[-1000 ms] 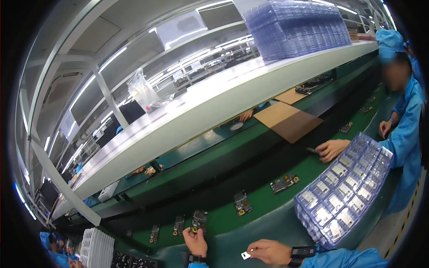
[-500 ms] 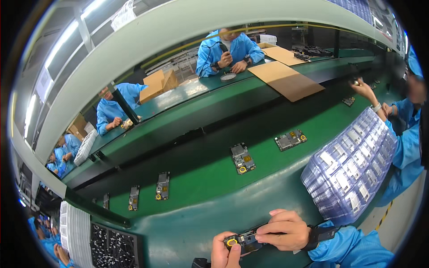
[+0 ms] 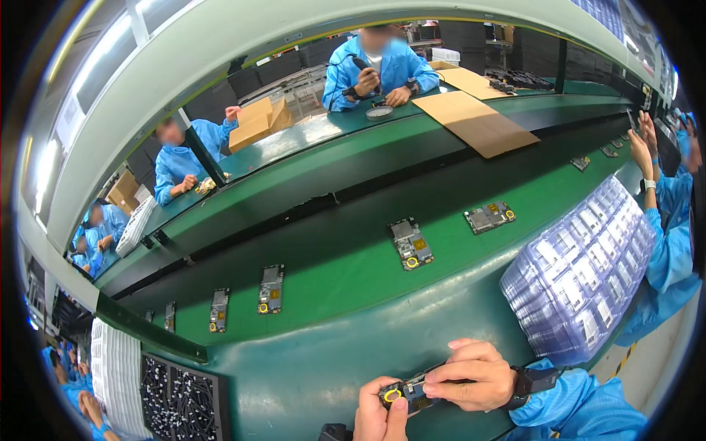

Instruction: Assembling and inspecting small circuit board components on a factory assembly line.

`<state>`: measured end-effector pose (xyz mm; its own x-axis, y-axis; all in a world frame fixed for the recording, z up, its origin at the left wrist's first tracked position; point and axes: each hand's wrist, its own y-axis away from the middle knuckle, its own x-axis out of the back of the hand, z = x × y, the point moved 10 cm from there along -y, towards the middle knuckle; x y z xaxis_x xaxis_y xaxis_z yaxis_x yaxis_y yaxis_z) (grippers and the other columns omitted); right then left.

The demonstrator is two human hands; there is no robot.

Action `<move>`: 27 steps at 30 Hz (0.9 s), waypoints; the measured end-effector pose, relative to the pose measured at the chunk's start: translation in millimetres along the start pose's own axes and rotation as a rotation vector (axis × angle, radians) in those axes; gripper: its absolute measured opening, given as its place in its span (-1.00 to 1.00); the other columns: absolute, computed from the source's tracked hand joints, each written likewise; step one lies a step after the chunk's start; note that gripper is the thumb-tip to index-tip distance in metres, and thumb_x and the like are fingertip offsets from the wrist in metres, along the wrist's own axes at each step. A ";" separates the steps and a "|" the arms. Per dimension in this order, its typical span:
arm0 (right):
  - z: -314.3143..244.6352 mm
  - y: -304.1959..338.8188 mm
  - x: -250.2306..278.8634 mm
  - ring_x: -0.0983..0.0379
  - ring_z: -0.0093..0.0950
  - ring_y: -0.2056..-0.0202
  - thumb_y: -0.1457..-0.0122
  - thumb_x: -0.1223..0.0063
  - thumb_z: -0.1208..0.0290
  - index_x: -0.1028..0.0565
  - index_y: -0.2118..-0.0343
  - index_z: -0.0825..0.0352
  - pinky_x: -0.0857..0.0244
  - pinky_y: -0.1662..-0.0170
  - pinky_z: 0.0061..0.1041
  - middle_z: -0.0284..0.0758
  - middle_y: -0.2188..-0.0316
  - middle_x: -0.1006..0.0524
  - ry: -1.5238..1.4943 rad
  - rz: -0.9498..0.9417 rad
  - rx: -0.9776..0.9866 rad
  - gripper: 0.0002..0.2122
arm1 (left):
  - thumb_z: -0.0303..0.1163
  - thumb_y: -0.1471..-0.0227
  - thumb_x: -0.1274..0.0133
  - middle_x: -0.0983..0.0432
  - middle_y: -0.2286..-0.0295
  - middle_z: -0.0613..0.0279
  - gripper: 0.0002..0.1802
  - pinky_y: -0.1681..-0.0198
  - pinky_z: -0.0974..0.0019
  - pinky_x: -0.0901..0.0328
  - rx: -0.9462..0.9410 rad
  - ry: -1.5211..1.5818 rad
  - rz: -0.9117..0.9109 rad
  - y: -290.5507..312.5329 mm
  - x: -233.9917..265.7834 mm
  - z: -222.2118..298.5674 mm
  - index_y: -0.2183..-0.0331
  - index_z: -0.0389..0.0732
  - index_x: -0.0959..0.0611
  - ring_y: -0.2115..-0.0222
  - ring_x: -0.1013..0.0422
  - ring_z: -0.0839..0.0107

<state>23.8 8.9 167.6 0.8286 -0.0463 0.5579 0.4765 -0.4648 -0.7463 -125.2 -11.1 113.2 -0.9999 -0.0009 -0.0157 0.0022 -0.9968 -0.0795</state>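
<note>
At the lower left of the frame, a stack of white trays (image 3: 118, 378) stands beside a black tray (image 3: 180, 397) filled with small dark and pale parts. Just right of these, on the green belt (image 3: 338, 275), lie several small circuit boards, the nearest (image 3: 271, 289) with a yellow ring at its lower end. At the bottom centre, the left hand (image 3: 379, 417) closes its thumb and fingers on the left end of another circuit board, the held board (image 3: 418, 402), whose own yellow ring sits right beside the thumb tip. This board tilts slightly up to the right, lying between the two hands above the green work surface (image 3: 294, 375). Farther up, a loose board (image 3: 412, 244) rests on the belt. The right hand (image 3: 474, 378) bends its fingers over the held board's right end, tips against it; whether they grip the board or some small piece on it cannot be told. Toward the right edge, a stack of clear plastic trays (image 3: 581, 275) leans near a co-worker (image 3: 673, 253) in blue, hands raised.
</note>
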 end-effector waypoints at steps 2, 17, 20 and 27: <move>2.1 0.1 -1.4 -0.38 -0.55 0.19 0.12 -0.39 0.52 -0.70 0.27 0.08 -0.35 -0.04 -0.37 -0.56 0.23 -0.63 0.028 -0.012 -0.017 -0.71 | -0.47 -0.26 0.12 -0.34 0.23 0.15 -0.68 0.09 0.38 -0.24 0.014 0.024 -0.001 -0.2 -0.6 -1.8 -0.02 -0.38 -0.32 0.24 -0.30 0.43; -4.3 3.9 -5.3 -0.36 -0.53 0.22 0.09 -0.25 0.61 -0.69 0.23 0.14 -0.42 -0.05 -0.37 -0.53 0.20 -0.61 0.041 -0.022 0.036 -0.69 | -0.46 -0.27 0.13 -0.30 0.25 0.22 -0.70 0.09 0.41 -0.20 0.064 0.072 0.008 -0.2 -1.3 -10.6 0.00 -0.34 -0.32 0.26 -0.24 0.49; -2.9 4.0 -2.5 -0.36 -0.53 0.22 0.10 -0.26 0.63 -0.69 0.23 0.13 -0.42 -0.04 -0.38 -0.53 0.20 -0.61 0.010 0.006 0.026 -0.67 | -0.46 -0.27 0.14 -0.28 0.22 0.22 -0.69 0.06 0.41 -0.17 0.057 0.157 0.003 -0.2 -2.4 -9.5 -0.01 -0.34 -0.32 0.23 -0.23 0.48; -3.1 1.2 -2.0 -0.37 -0.43 0.19 0.01 -0.27 0.58 -0.65 0.18 0.29 -0.41 -0.08 -0.28 -0.38 0.19 -0.60 -0.022 -0.010 0.045 -0.73 | -0.47 -0.26 0.15 -0.28 0.21 0.20 -0.67 0.04 0.39 -0.16 0.024 0.154 0.003 0.1 -2.7 -7.9 -0.02 -0.36 -0.30 0.22 -0.23 0.47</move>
<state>21.8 5.7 166.7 0.8297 -0.0220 0.5578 0.4974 -0.4245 -0.7565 -122.4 -10.5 105.3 -0.9856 0.0064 -0.1688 0.0030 -0.9984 -0.0557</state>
